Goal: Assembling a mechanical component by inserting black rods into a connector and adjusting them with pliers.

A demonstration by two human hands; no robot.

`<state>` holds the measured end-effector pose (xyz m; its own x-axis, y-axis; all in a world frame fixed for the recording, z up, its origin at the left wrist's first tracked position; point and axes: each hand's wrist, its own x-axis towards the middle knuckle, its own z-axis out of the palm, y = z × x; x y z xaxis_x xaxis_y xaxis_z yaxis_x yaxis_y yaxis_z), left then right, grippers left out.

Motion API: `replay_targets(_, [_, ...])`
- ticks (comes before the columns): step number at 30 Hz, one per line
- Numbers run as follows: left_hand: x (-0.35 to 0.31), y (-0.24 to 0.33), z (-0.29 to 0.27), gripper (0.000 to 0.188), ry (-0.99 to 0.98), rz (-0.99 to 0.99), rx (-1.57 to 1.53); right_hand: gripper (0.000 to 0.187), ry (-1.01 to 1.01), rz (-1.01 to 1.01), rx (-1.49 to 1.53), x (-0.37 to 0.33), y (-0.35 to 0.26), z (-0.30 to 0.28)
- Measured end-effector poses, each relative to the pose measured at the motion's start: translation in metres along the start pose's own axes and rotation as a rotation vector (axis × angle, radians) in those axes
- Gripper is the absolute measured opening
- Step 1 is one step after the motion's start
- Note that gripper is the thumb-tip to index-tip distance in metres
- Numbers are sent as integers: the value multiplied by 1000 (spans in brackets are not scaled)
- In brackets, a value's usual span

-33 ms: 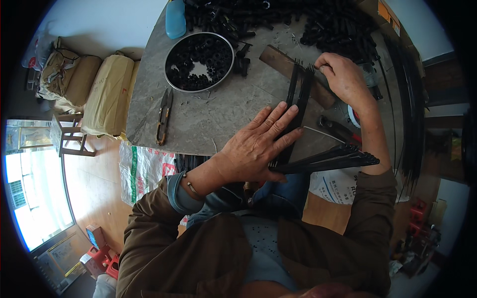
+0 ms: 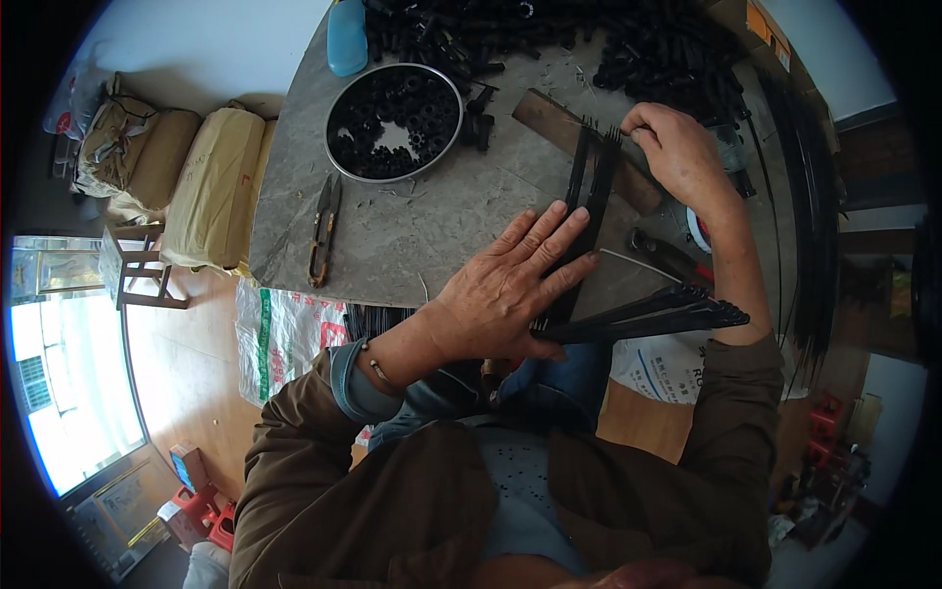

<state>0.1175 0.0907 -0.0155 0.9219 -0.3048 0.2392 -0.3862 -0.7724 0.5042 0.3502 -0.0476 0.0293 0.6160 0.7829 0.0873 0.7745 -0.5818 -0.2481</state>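
Observation:
My left hand (image 2: pixel 525 275) lies flat with fingers spread across a row of thin black rods (image 2: pixel 596 191), pressing them onto the table. Their thin wire-like tips point away from me, over a brown wooden strip (image 2: pixel 549 116). My right hand (image 2: pixel 677 157) is closed in a pinch right at those tips; what its fingers hold, if anything, is too small to make out. A second fan of black rods (image 2: pixel 667 316) with knobbed ends sticks out to the right from under my left hand, past the table's near edge.
On the grey table (image 2: pixel 285 216) are scissors (image 2: pixel 325 231), a metal bowl (image 2: pixel 457 128) of small black parts, a light-blue case (image 2: pixel 346 37) and red-handled pliers (image 2: pixel 667 255). Black tubular pieces (image 2: pixel 677 59) are heaped at the back. Long black rods (image 2: pixel 807 226) line the right edge.

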Motion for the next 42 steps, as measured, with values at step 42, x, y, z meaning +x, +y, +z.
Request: replay_targets(42, [-1,-4,3,97,42,51,-18,24,117,12,255,6,-5,6])
